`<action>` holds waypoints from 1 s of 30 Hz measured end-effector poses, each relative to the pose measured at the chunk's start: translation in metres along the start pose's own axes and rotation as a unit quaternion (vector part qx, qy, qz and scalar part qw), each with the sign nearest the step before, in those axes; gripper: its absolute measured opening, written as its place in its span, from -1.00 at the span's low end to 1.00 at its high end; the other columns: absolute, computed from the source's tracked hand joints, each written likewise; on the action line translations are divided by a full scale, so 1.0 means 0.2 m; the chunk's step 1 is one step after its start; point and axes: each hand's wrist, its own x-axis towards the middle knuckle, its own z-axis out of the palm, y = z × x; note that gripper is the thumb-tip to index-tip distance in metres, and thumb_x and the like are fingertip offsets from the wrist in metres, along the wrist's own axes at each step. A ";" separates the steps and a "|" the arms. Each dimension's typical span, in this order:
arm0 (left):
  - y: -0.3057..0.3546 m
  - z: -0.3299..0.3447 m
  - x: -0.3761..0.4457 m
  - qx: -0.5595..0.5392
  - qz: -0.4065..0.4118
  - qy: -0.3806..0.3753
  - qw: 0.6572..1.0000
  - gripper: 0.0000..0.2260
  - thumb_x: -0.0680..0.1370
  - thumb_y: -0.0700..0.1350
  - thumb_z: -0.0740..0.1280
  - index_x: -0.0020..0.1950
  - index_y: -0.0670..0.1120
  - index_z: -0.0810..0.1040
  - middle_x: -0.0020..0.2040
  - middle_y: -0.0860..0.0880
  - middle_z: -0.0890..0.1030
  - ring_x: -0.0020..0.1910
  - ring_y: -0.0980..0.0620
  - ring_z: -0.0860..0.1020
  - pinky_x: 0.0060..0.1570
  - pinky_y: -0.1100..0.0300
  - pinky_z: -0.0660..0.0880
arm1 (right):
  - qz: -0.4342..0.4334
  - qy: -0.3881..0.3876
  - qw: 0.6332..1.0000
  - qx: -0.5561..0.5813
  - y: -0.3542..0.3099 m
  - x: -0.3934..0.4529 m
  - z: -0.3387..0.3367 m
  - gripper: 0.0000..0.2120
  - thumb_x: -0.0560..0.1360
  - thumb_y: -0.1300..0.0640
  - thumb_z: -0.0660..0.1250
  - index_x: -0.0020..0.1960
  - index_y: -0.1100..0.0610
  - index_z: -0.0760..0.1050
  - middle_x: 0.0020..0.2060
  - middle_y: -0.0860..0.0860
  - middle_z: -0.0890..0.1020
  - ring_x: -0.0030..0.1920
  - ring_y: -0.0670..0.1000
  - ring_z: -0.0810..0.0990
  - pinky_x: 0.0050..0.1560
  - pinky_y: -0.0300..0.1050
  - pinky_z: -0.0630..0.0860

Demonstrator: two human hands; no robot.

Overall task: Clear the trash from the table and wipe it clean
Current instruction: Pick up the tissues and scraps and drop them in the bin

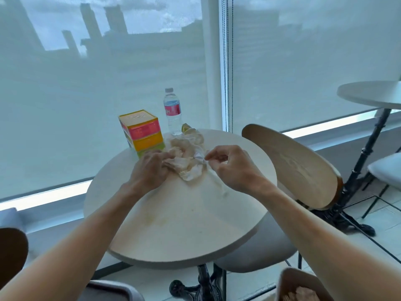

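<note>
Head view: crumpled stained tissues (187, 157) sit mid-table (184, 224), near the tissue box (142, 132) and water bottle (173, 111). Left hand (149, 168) curls onto their left edge; right hand (230, 166) pinches a twisted end, likely bunching them for one lift.

Two bare forearms reach forward from the bottom corners of the view, angled inward so the hands nearly meet at the centre. The left hand (147, 168) lies palm down with its back toward the camera, knuckles raised and fingers curled under, gripping something beneath them. The right hand (227, 165) sits just beside it, a narrow gap between them, wrist bent slightly down. Its thumb and forefinger are drawn together in a pinch, and its other fingers are loosely curled beneath. Both arms are bare to the frame's edge.
</note>
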 end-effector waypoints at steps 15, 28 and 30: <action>-0.10 -0.16 -0.02 -0.211 -0.018 0.110 0.971 -0.89 0.49 -0.12 0.45 -0.07 0.09 0.72 -0.29 0.08 0.65 -0.41 0.14 0.44 -0.34 0.37 0.40 | 0.036 -0.111 0.969 -0.218 -0.01 0.15 0.27 -0.53 0.50 -0.16 0.32 0.36 -0.03 0.47 0.16 0.07 0.55 0.34 0.12 0.34 0.41 0.04 0.19; -0.05 -0.30 -0.22 -0.338 -0.051 0.116 0.933 -0.87 0.50 -0.06 0.46 -0.16 0.20 0.71 -0.26 -0.05 0.70 -0.19 -0.18 0.65 -0.11 -0.08 0.59 | -0.021 -0.025 0.997 -0.076 -0.12 0.19 0.21 -0.89 0.49 0.11 0.39 -0.21 0.06 0.62 -0.29 -0.06 0.63 -0.16 -0.01 0.58 -0.06 -0.12 0.51; -0.04 -0.29 -0.24 -0.345 -0.059 0.112 0.930 -0.86 0.49 -0.06 0.47 -0.16 0.21 0.71 -0.26 -0.08 0.71 -0.25 -0.13 0.65 -0.14 -0.03 0.60 | -0.039 -0.016 0.999 -0.018 -0.18 0.19 0.14 -0.92 0.48 0.12 0.43 -0.19 0.04 0.65 -0.28 -0.07 0.64 -0.21 -0.08 0.58 -0.14 -0.25 0.48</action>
